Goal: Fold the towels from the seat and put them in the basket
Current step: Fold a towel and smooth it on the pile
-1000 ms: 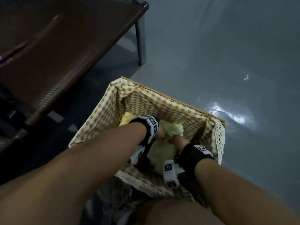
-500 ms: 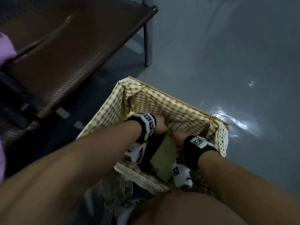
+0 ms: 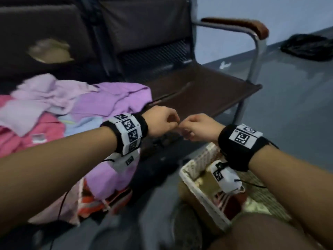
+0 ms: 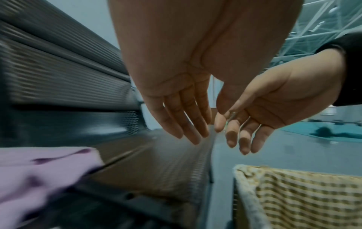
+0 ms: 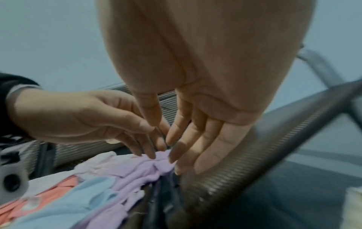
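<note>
A heap of towels lies on the left part of the dark mesh seat (image 3: 198, 87): a purple towel (image 3: 111, 100) on top, a pink one (image 3: 27, 134) and a light blue one (image 3: 82, 123) under it. My left hand (image 3: 162, 124) and right hand (image 3: 195, 129) hover close together in front of the seat edge, just right of the heap. Both hold nothing. In the wrist views the left hand's fingers (image 4: 186, 124) and the right hand's fingers (image 5: 195, 147) hang relaxed and nearly straight above the purple towel (image 5: 149, 168). The checked-lined basket (image 3: 194, 179) stands on the floor under my right wrist.
The seat's right half is bare mesh, bounded by a metal armrest (image 3: 234, 24) with a brown pad. A black bag (image 3: 306, 46) lies on the grey floor at the far right. The basket wall (image 4: 293, 193) stands close to the seat's front edge.
Both hands were down inside the basket on a yellow-green towel. They have let go and risen out, empty, to the seat edge. The view has swung up to the seat.
</note>
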`<action>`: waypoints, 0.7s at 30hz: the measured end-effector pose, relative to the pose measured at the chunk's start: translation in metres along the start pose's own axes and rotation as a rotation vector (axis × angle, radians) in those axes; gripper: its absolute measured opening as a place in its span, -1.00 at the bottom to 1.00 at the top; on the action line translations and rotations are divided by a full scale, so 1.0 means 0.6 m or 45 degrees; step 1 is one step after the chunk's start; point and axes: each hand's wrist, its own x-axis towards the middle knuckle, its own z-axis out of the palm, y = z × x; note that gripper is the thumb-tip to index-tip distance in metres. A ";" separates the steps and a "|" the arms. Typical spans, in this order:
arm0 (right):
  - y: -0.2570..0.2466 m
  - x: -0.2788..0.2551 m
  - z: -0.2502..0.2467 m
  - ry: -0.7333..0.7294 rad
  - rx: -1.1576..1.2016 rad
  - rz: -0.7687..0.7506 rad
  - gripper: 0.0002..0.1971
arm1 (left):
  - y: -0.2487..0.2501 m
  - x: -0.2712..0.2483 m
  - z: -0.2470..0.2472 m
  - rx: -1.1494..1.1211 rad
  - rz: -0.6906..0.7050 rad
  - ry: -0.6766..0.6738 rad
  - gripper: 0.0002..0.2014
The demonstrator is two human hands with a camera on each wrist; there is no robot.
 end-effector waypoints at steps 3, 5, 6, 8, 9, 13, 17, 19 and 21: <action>-0.075 0.054 0.082 -0.087 -0.029 -0.157 -0.90 | -0.098 -0.085 -0.041 0.040 -0.164 0.111 -0.77; -0.122 0.086 0.140 -0.159 -0.161 -0.240 -0.91 | -0.162 -0.142 -0.051 0.066 -0.282 0.153 -0.76; -0.143 0.101 0.166 -0.196 -0.267 -0.291 -0.91 | -0.191 -0.168 -0.052 0.092 -0.332 0.156 -0.74; -0.177 0.131 0.216 -0.226 -0.544 -0.398 -0.87 | -0.245 -0.214 -0.052 0.166 -0.431 0.117 -0.64; -0.191 0.143 0.239 -0.211 -0.727 -0.450 -0.83 | -0.269 -0.234 -0.050 0.193 -0.484 0.088 -0.59; -0.218 0.184 0.326 -0.265 -1.173 -0.488 -0.43 | -0.339 -0.281 -0.037 0.234 -0.617 0.008 -0.52; -0.205 0.207 0.385 -0.312 -1.292 -0.455 -0.22 | -0.366 -0.284 -0.021 0.270 -0.624 0.032 -0.44; -0.201 0.212 0.395 -0.216 -1.274 -0.538 -0.49 | -0.372 -0.279 -0.022 0.244 -0.645 0.081 -0.58; -0.206 0.213 0.391 -0.172 -1.136 -0.577 -0.76 | -0.379 -0.275 -0.028 0.236 -0.673 0.147 -0.78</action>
